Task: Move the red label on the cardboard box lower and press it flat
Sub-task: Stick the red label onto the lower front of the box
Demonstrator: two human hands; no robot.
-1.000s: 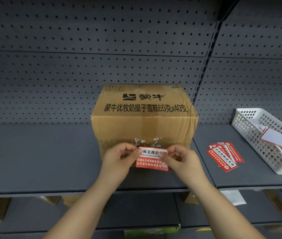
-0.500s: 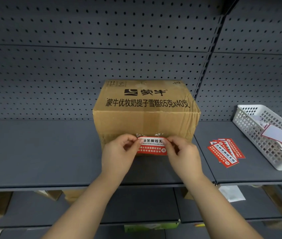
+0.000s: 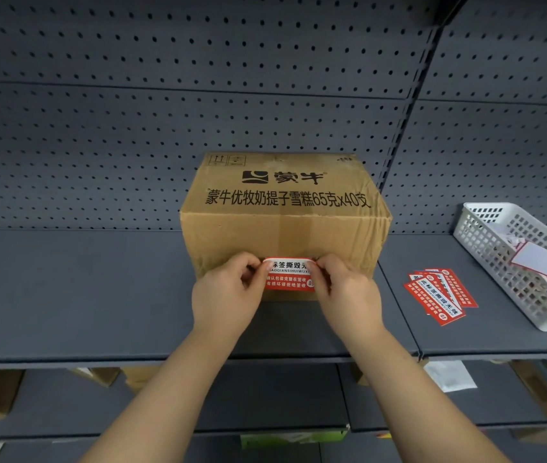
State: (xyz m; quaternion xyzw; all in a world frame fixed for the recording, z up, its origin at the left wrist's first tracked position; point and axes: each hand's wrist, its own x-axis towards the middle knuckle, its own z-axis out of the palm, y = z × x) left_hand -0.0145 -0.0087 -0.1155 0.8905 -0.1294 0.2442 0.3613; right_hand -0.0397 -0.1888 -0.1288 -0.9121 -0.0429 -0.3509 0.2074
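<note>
A brown cardboard box (image 3: 285,225) with black Chinese print stands on a grey shelf (image 3: 75,295). A red and white label (image 3: 287,275) lies against the lower part of the box's front face. My left hand (image 3: 228,295) pinches the label's left end and my right hand (image 3: 345,292) pinches its right end. The fingers cover both ends of the label. Its top edge curls slightly off the cardboard.
Several loose red labels (image 3: 439,295) lie on the shelf to the right of the box. A white plastic basket (image 3: 526,262) with papers stands at the far right. Grey pegboard backs the shelf. Lower shelves hold cardboard pieces.
Both hands have carried the label from in front of the box's bottom edge up and onto its lower front face. The view has shifted slightly.
</note>
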